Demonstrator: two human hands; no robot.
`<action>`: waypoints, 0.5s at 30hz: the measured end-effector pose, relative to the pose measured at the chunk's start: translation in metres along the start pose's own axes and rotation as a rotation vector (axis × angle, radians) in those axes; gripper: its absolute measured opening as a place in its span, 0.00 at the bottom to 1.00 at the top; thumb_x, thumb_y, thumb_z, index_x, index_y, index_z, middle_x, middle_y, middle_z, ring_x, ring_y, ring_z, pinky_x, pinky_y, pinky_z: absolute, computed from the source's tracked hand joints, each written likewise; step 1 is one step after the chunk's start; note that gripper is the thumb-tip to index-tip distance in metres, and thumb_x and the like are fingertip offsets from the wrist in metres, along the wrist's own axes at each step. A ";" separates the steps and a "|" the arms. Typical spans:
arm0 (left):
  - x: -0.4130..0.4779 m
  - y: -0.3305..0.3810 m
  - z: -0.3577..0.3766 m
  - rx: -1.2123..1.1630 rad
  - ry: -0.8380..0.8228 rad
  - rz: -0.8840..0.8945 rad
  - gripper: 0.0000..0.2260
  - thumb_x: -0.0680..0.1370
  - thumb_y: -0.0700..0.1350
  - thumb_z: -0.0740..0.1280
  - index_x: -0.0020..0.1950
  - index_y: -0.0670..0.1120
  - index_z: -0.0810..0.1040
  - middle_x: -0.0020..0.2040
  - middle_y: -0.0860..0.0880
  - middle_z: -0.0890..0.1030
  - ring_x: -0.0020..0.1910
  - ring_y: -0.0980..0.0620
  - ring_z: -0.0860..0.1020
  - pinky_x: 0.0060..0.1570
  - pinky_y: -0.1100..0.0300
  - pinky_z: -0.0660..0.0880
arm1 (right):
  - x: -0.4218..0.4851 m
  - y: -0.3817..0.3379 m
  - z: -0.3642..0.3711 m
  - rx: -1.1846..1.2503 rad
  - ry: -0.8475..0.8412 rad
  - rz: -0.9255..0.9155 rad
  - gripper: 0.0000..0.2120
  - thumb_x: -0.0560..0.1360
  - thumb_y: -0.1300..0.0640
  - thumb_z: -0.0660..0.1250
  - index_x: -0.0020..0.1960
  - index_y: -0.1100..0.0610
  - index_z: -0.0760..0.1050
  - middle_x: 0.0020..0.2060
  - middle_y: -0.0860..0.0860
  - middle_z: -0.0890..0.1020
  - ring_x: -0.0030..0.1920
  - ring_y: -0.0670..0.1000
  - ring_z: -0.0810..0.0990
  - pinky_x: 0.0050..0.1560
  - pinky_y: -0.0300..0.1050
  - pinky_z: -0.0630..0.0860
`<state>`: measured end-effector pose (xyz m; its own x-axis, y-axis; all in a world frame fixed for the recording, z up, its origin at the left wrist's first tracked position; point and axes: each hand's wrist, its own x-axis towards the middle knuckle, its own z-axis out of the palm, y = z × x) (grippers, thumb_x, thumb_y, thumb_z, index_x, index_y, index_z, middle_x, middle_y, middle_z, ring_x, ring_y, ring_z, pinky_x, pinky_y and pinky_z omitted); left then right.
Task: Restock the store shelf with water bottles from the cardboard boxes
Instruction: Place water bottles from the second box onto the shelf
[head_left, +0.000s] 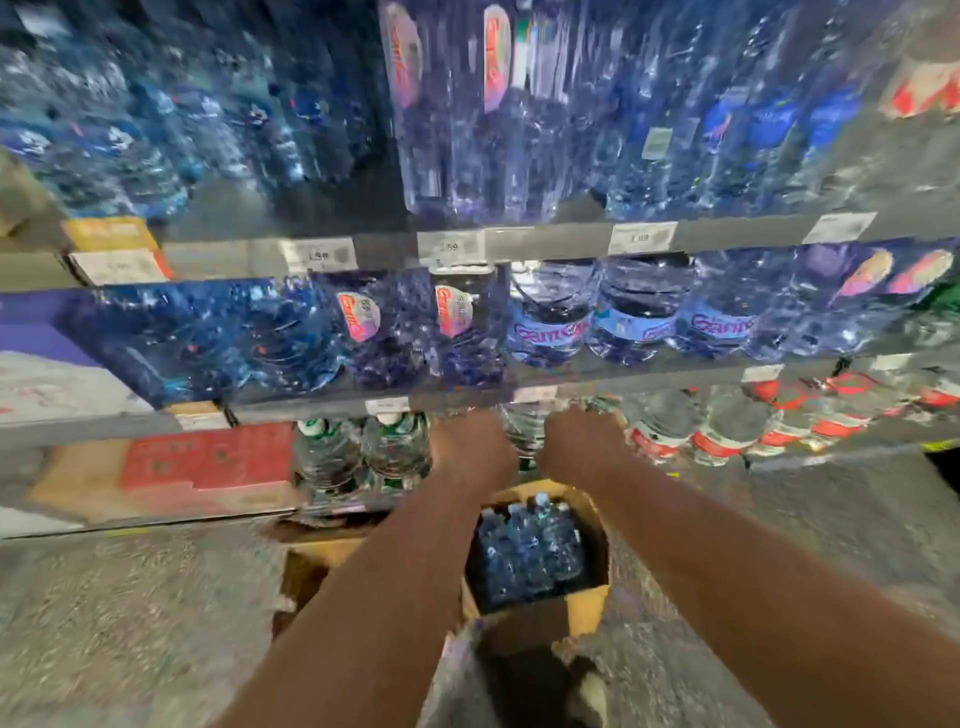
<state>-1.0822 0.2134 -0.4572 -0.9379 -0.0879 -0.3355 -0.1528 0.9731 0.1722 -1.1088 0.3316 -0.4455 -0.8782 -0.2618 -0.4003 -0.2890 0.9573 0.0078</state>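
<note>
Forearms (395, 597): both run up from the bottom of the head view, my only feed, toward the lowest shelf (779, 458).
Left hand (472, 452): its back faces me and the fingers are hidden past the knuckles, so I cannot tell how far they are spread or whether they grip anything.
Right hand (582, 447): just beside the left and no easier to read; the fingers are out of sight and smeared by blur.
Clear bottle (521, 434): between the two hands, at the lip of that shelf. I cannot say whether it touches them.
Cardboard box (587, 605): on the floor below the fingers, flaps open, with blue-tinted bottles (530, 551) packed upright inside.
Green-capped bottles (363, 452): left of the fingers, near the left hand.
Red-labelled bottles (727, 431): right of the fingers, in a crowded row.
Step, as I judge it: seating a bottle in the gap between those two groups, with plenty of stock waiting in the box.
Risk: the gap looks narrow, so a knuckle or the bottle's shoulder could knock a neighbour over. The shelf rail (452, 402) sits low above the fingers and a cap could catch under it. A bottle that slipped would drop toward the open box.
</note>
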 end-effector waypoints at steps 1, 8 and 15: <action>0.006 0.008 0.010 -0.008 -0.022 -0.016 0.13 0.75 0.46 0.61 0.56 0.44 0.78 0.53 0.44 0.80 0.53 0.44 0.79 0.48 0.52 0.75 | 0.006 0.012 0.011 -0.009 -0.013 -0.008 0.13 0.72 0.55 0.64 0.55 0.55 0.78 0.54 0.54 0.81 0.55 0.56 0.80 0.52 0.47 0.75; 0.041 0.017 0.114 -0.094 -0.261 -0.154 0.13 0.77 0.51 0.61 0.57 0.46 0.75 0.55 0.45 0.78 0.48 0.45 0.78 0.39 0.56 0.68 | 0.058 0.063 0.114 0.002 -0.255 0.023 0.16 0.75 0.51 0.62 0.60 0.56 0.74 0.54 0.54 0.79 0.54 0.57 0.79 0.49 0.48 0.75; 0.089 0.008 0.269 -0.343 -0.415 -0.286 0.12 0.76 0.47 0.62 0.57 0.44 0.74 0.53 0.44 0.78 0.52 0.41 0.78 0.43 0.54 0.72 | 0.108 0.085 0.273 0.224 -0.365 0.128 0.11 0.74 0.54 0.61 0.54 0.55 0.74 0.51 0.56 0.81 0.50 0.58 0.80 0.45 0.49 0.76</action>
<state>-1.0832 0.2705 -0.7350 -0.6556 -0.1785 -0.7337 -0.5371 0.7932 0.2870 -1.1240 0.4176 -0.7379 -0.6977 -0.1170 -0.7068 -0.0616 0.9927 -0.1036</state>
